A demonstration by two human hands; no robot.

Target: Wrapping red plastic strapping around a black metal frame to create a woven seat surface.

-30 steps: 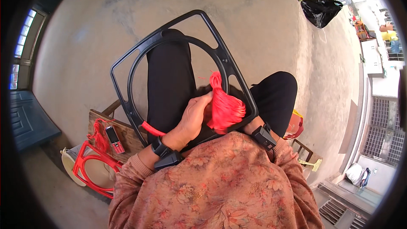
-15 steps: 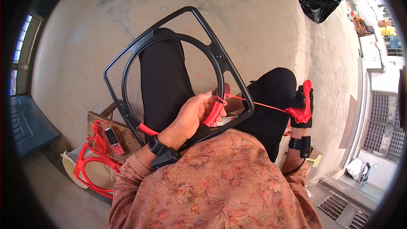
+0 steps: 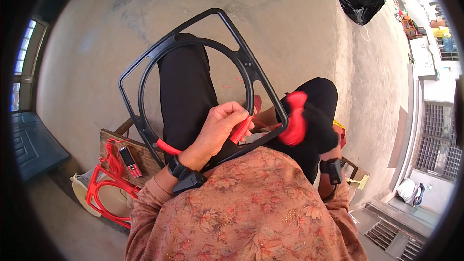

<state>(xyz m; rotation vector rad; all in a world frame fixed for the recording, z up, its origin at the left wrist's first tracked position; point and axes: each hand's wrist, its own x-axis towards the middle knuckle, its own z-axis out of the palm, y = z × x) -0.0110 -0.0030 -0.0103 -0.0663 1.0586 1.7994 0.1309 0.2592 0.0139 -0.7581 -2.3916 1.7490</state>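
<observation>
Two hands met at a rigid black four-sided frame with a round inner ring, held above the lap.
The bare left hand pinched narrowly at a ribbed red cord wrapping on the ring's lower right, likely to keep the close coils from slackening. The blurred right hand, apparently dark-gloved, held a soft-looking red cord bundle just beside the frame, perhaps gathered so to prevent tangling; exactly how its fingers closed could not be told. The frame seemed to rest on black cloth trousers, probably so the thigh steadied it. Its bars looked smooth and hard. At left, a brown wooden tabletop bore a red-and-black keypad phone.
</observation>
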